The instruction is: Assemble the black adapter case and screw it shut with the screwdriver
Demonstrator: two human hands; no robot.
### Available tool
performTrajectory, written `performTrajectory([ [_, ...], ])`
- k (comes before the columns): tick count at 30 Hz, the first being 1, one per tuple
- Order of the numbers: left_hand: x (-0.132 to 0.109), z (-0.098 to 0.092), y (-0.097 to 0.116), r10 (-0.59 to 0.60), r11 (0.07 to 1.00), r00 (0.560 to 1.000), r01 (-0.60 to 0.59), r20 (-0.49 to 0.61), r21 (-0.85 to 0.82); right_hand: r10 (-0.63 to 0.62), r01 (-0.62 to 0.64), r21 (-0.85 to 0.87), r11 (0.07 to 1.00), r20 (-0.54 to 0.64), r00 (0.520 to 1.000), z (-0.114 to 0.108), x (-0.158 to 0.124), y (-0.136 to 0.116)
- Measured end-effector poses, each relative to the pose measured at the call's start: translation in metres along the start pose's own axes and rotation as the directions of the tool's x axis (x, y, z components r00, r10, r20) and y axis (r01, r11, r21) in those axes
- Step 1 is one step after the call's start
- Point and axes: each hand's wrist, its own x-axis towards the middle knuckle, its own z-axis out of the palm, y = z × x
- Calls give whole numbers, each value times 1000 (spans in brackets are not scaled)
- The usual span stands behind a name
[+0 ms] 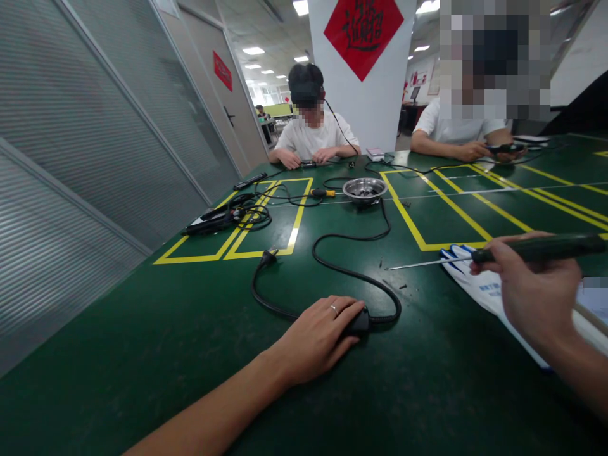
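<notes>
With my left hand (pixel 325 335) I hold the black box (pixel 360 321) on the table (pixel 190 354), my right hand (pixel 536 288) gripping a screwdriver (pixel 546 247), likely steadying for screw work that calls for bringing the tip across.

The left of the bare hands (pixel 319 335) wears a slim silvery ring (pixel 334 310)

Shiny metal screwdriver shaft (pixel 430 263)

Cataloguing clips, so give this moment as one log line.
left hand: holding black adapter | right hand: holding screwdriver | nearby: white glove, metal bowl
</notes>
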Motion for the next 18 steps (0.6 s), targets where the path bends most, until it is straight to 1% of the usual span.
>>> performTrajectory([
  [3,0,-1,0,4,1000,1000,-4,-5,-3,58,-56,62,997,-38,998,6,-8,-12],
  [7,1,-1,0,3,1000,1000,-3,0,-3,93,-88,102,991,-45,995,14,-12,-24],
  [11,1,-1,0,5,1000,1000,-5,-1,0,95,-82,138,987,-97,991,15,-12,-18],
  [15,0,-1,1,10,1000,1000,-10,-16,-10,115,-90,174,981,-142,983,9,-10,-9],
  [18,0,-2,2,8,1000,1000,-8,-27,-27,134,-89,261,961,-160,978,6,-7,-8],
])
